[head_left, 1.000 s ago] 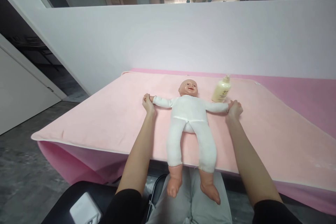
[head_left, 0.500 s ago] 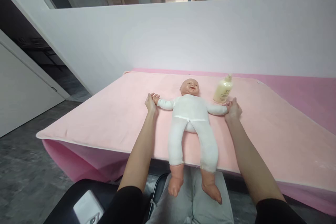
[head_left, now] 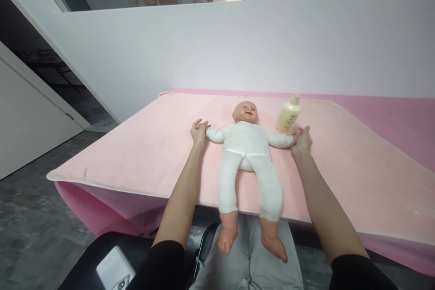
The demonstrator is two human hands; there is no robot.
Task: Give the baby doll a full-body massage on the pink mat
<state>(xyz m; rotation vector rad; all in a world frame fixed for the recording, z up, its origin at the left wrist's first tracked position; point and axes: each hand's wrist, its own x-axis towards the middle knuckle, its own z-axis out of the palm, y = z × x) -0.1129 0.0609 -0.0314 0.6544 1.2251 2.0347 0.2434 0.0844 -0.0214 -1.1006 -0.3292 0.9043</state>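
Observation:
A baby doll (head_left: pixel 247 140) in a white cloth suit lies on its back on the pink-covered table (head_left: pixel 136 154), its feet hanging over the front edge. My left hand (head_left: pixel 199 132) is closed round the doll's hand on the left, fingers curled over it. On the right, my right hand (head_left: pixel 302 140) holds the doll's other hand, whose small fingers show partly beside mine. Both doll arms are stretched out sideways. A pale yellow pump bottle (head_left: pixel 288 115) stands just behind my right hand, beside the doll's head.
A white wall (head_left: pixel 244 45) with a window above rises behind the table. At the lower left a white phone (head_left: pixel 114 268) lies on a black chair (head_left: pixel 91 253). My legs (head_left: pixel 248 258) are under the doll's feet. A door (head_left: pixel 30 113) is at the far left.
My left hand has shifted slightly right, and its fingers now cover more of the doll's hand. My right hand has hardly moved and still holds the other doll hand.

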